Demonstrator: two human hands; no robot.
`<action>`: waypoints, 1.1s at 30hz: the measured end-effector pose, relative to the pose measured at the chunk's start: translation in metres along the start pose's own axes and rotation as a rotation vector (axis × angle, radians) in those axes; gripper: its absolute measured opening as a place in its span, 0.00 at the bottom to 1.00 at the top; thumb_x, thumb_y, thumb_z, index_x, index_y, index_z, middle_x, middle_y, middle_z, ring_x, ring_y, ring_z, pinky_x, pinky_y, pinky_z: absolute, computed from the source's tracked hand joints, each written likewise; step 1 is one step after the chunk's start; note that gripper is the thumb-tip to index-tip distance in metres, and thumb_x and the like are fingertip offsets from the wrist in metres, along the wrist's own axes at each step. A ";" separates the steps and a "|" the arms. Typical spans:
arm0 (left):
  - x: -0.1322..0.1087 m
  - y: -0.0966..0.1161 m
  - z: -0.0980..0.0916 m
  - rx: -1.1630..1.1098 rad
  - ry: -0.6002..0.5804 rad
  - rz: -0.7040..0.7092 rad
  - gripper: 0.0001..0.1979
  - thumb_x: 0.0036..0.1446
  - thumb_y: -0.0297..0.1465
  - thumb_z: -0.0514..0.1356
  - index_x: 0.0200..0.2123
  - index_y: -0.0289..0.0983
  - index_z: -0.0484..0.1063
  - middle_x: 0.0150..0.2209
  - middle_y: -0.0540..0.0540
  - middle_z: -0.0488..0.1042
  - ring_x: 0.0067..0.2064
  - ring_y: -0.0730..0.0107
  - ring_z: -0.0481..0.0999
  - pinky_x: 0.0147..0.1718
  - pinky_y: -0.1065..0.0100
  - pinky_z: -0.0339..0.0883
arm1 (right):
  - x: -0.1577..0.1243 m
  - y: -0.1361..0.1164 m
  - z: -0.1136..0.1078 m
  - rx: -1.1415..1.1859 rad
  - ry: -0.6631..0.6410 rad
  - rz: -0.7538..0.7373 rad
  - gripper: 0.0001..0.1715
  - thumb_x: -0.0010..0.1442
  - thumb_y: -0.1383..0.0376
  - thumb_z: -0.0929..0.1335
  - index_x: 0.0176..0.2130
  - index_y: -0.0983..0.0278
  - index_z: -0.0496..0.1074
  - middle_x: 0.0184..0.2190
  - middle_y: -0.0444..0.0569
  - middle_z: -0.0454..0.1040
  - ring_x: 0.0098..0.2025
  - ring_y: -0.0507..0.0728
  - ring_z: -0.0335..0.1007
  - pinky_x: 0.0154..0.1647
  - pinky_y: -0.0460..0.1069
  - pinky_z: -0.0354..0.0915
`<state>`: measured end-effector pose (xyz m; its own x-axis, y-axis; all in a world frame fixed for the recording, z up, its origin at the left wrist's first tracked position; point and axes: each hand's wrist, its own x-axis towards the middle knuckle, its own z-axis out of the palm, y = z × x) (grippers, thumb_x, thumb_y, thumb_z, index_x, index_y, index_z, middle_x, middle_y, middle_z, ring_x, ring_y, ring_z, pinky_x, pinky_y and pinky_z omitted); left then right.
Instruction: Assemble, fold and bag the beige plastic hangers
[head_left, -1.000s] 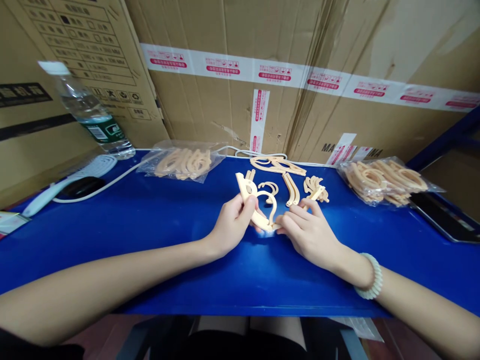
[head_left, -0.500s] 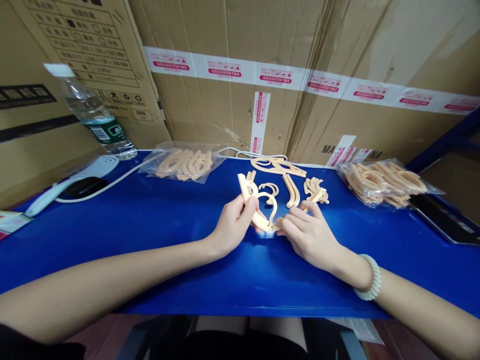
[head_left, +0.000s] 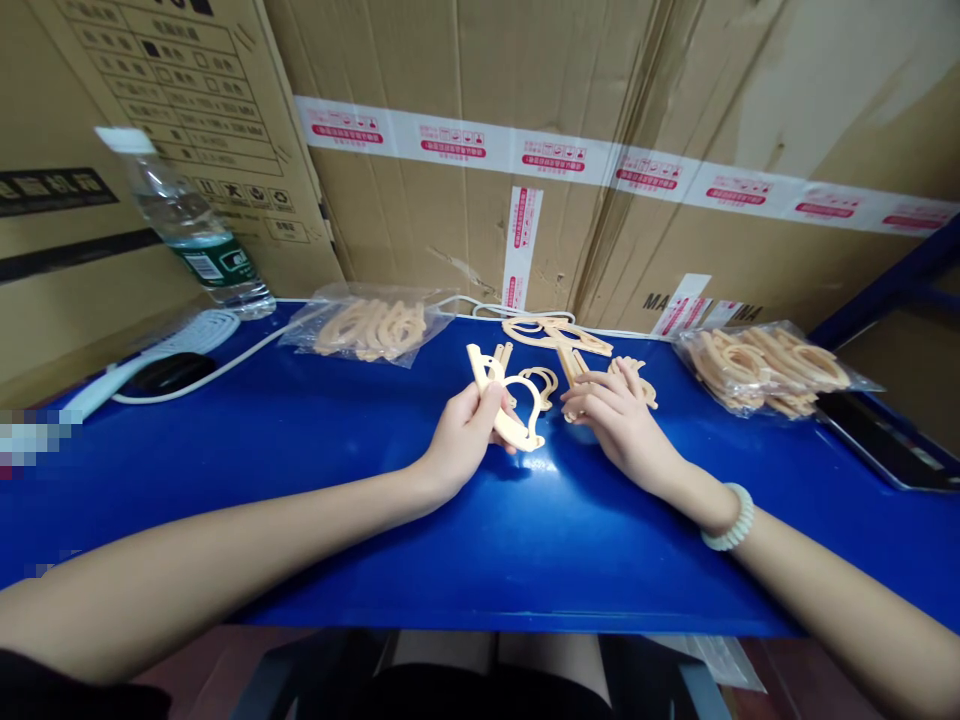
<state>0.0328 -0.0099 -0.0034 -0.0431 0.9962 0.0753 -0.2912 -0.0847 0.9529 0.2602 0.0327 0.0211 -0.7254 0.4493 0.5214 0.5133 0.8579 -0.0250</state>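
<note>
My left hand (head_left: 466, 425) is closed on a flat beige curved frame piece (head_left: 516, 432), with a straight upper end and a large rounded loop on its right. Over a few long beige curved strips (head_left: 577, 362), my right hand (head_left: 619, 415) has its fingers bent and closed around the lower end of a strip, which they partly cover. Just behind the held frame lie small beige hook-shaped pieces (head_left: 550, 385). A heap of small wavy beige pieces (head_left: 643, 385) lies beyond my right hand, partly hidden by it.
Larger beige frames (head_left: 555, 333) lie at the back of the blue table (head_left: 360, 570). Clear bags of beige parts sit left (head_left: 367, 328) and right (head_left: 765, 365). A water bottle (head_left: 202, 240), hairbrush (head_left: 169, 345), black mouse-like object (head_left: 171, 373) and phone (head_left: 885, 440) surround the work area.
My right hand has moved away from the frame in my left hand, up and over the long strips. The frame stays in my left hand, tilted slightly and a little higher.
</note>
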 end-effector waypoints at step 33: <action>0.000 0.005 -0.001 -0.084 -0.032 -0.098 0.16 0.61 0.42 0.61 0.31 0.34 0.68 0.25 0.48 0.73 0.24 0.70 0.75 0.19 0.72 0.69 | -0.006 0.018 0.001 0.112 -0.139 0.123 0.16 0.69 0.63 0.65 0.54 0.60 0.75 0.52 0.58 0.74 0.56 0.66 0.71 0.56 0.65 0.70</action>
<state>0.0308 -0.0103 0.0012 0.0199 0.9998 -0.0067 -0.3718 0.0137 0.9282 0.2734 0.0456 0.0165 -0.7211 0.5755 0.3859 0.5532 0.8135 -0.1795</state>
